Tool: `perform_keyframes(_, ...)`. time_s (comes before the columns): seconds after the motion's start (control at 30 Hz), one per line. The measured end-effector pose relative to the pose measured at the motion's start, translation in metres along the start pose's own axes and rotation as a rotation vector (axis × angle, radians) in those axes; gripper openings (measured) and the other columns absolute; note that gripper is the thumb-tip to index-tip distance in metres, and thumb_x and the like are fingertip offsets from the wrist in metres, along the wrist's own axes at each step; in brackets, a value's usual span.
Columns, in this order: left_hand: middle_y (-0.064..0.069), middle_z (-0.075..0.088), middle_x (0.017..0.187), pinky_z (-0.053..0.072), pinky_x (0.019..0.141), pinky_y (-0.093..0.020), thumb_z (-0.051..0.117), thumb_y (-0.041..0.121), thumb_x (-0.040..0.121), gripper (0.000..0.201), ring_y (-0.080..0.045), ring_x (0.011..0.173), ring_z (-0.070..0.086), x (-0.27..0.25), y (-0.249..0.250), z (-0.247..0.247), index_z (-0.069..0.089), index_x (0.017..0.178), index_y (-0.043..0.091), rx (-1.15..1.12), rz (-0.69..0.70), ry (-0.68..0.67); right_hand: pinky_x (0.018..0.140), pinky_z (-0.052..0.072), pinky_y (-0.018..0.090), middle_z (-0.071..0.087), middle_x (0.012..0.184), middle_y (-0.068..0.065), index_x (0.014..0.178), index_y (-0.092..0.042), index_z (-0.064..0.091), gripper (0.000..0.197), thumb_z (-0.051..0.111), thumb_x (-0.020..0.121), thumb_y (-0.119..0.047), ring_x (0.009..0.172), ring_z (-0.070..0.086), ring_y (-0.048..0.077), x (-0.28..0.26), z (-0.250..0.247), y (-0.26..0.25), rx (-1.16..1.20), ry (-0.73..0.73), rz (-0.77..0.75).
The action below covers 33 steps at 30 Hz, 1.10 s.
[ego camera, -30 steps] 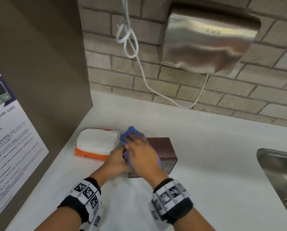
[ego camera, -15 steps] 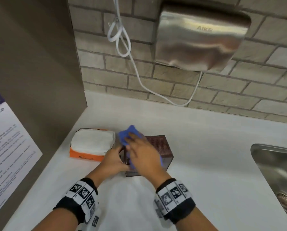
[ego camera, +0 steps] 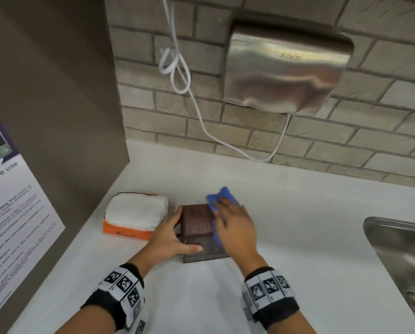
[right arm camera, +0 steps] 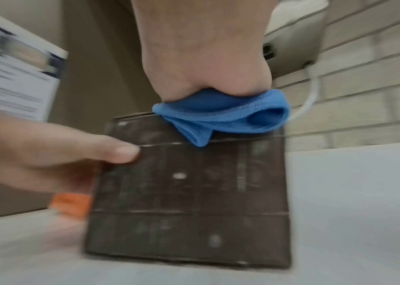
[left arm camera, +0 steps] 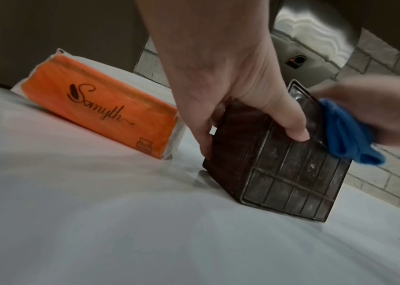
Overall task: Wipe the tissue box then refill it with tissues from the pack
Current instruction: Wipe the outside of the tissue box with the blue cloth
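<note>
The left hand (ego camera: 168, 239) grips a brown woven box (ego camera: 197, 222) that stands on the white counter (ego camera: 298, 225). Its thumb is bent across the near face and the other fingers are pressed on the left side, so the box sits between thumb and fingers. The right hand (ego camera: 235, 227) lies on a blue cloth (ego camera: 222, 196) with fingers almost straight and a little spread. It presses the cloth on the top right part of the box, and the cloth sticks out beyond the fingertips. Just to the left of the left fingers lies an orange pack of tissues (ego camera: 135, 213), very near the box. A steel hand dryer (ego camera: 286, 68) hangs on the brick wall well beyond the fingertips, and a sink (ego camera: 399, 249) is well apart to the right of the right hand.
</note>
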State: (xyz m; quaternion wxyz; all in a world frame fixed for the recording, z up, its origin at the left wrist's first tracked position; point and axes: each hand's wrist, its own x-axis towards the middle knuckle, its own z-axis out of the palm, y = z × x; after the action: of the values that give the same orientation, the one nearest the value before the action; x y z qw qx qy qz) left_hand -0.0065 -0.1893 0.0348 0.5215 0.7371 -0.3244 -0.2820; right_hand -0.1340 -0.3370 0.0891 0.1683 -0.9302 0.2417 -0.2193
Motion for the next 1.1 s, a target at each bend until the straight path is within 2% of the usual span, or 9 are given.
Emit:
perform_keyframes(0.13, 0.015, 0.052, 0.137, 0.048, 0.105, -0.034, 0.095, 0.053, 0.035, 0.135, -0.004, 0.128, 0.05, -0.002, 0.003, 0.0, 0.027, 0.15, 0.033, -0.013, -0.022, -0.021, 0.101, 0.041, 0.027, 0.044, 0.145, -0.011, 0.13, -0.025, 0.056, 0.034, 0.045, 0.099, -0.026, 0.125, 0.05, 0.014, 0.006, -0.011, 0.019, 0.281, -0.052, 0.297)
perform_keyframes(0.3, 0.026, 0.051, 0.13, 0.044, 0.107, -0.028, 0.096, 0.033, 0.043, 0.12, -0.002, 0.127, 0.049, -0.012, 0.014, 0.002, 0.034, 0.146, 0.035, -0.097, -0.011, -0.012, 0.076, 0.043, 0.028, 0.065, 0.094, 0.009, 0.118, -0.003, 0.061, 0.039, 0.038, 0.101, -0.03, 0.077, 0.061, 0.012, 0.016, -0.018, 0.02, 0.763, -0.034, 0.533)
perform_keyframes(0.43, 0.014, 0.061, 0.13, 0.047, 0.105, -0.031, 0.097, 0.023, 0.049, 0.103, -0.002, 0.123, 0.055, -0.027, 0.022, -0.007, 0.045, 0.136, 0.04, -0.256, -0.017, -0.011, 0.085, 0.052, 0.039, 0.067, 0.106, 0.019, 0.119, -0.003, 0.054, 0.068, 0.057, 0.079, -0.058, 0.073, 0.068, 0.008, 0.007, -0.036, 0.051, 1.23, -0.179, 0.615)
perform_keyframes(0.53, 0.004, 0.07, 0.12, 0.051, 0.098, -0.035, 0.094, 0.021, 0.053, 0.086, -0.012, 0.112, 0.065, -0.04, 0.033, -0.019, 0.055, 0.128, 0.034, -0.415, 0.007, 0.021, 0.088, 0.056, 0.032, 0.073, 0.111, 0.004, 0.12, -0.016, 0.055, 0.052, 0.043, 0.089, -0.056, 0.101, 0.069, 0.015, -0.012, -0.025, 0.056, 1.326, 0.082, 0.605)
perform_keyframes(0.63, -0.006, 0.071, 0.117, 0.055, 0.091, -0.038, 0.094, 0.03, 0.049, 0.084, -0.023, 0.11, 0.067, -0.048, 0.044, -0.022, 0.06, 0.125, 0.025, -0.552, 0.011, 0.014, 0.104, 0.045, 0.033, 0.047, 0.144, 0.009, 0.141, -0.007, 0.036, 0.053, 0.031, 0.101, -0.042, 0.13, 0.049, 0.019, -0.041, 0.0, 0.067, 1.093, 0.511, -0.039)
perform_keyframes(0.7, -0.008, 0.072, 0.116, 0.058, 0.083, -0.032, 0.091, 0.026, 0.051, 0.08, -0.024, 0.109, 0.068, -0.051, 0.048, -0.017, 0.06, 0.125, 0.019, -0.604, 0.001, -0.007, 0.082, 0.058, 0.034, 0.063, 0.123, 0.013, 0.128, -0.006, 0.049, 0.06, 0.056, 0.085, -0.048, 0.11, 0.064, 0.023, -0.063, -0.021, 0.035, 1.605, 0.098, 0.236)
perform_keyframes(0.8, -0.012, 0.07, 0.119, 0.058, 0.08, -0.028, 0.084, 0.017, 0.057, 0.077, -0.025, 0.111, 0.067, -0.053, 0.047, -0.009, 0.056, 0.129, 0.014, -0.65, -0.029, -0.076, 0.077, 0.059, 0.034, 0.064, 0.123, 0.02, 0.13, -0.005, 0.05, 0.085, 0.088, 0.059, -0.033, 0.11, 0.064, 0.033, -0.057, -0.037, 0.021, 1.645, -0.373, 0.464)
perform_keyframes(1.03, 0.021, 0.028, 0.15, 0.027, 0.119, -0.037, 0.095, 0.04, 0.048, 0.141, -0.004, 0.14, 0.029, -0.048, 0.052, -0.025, -0.005, 0.147, 0.048, -0.3, -0.063, -0.296, 0.092, 0.052, 0.04, 0.06, 0.13, 0.015, 0.138, -0.018, 0.041, 0.077, 0.078, 0.073, -0.002, 0.119, 0.057, 0.035, -0.034, -0.067, 0.024, 1.299, -0.447, 0.205)
perform_keyframes(1.1, 0.021, 0.032, 0.152, 0.029, 0.118, -0.038, 0.094, 0.036, 0.055, 0.127, -0.004, 0.141, 0.031, -0.038, 0.06, -0.023, 0.01, 0.149, 0.047, -0.269, -0.016, -0.304, 0.098, 0.049, 0.041, 0.057, 0.135, 0.008, 0.143, -0.025, 0.034, 0.084, 0.07, 0.076, 0.012, 0.123, 0.055, 0.029, -0.031, -0.067, 0.022, 1.178, -0.518, 0.194)
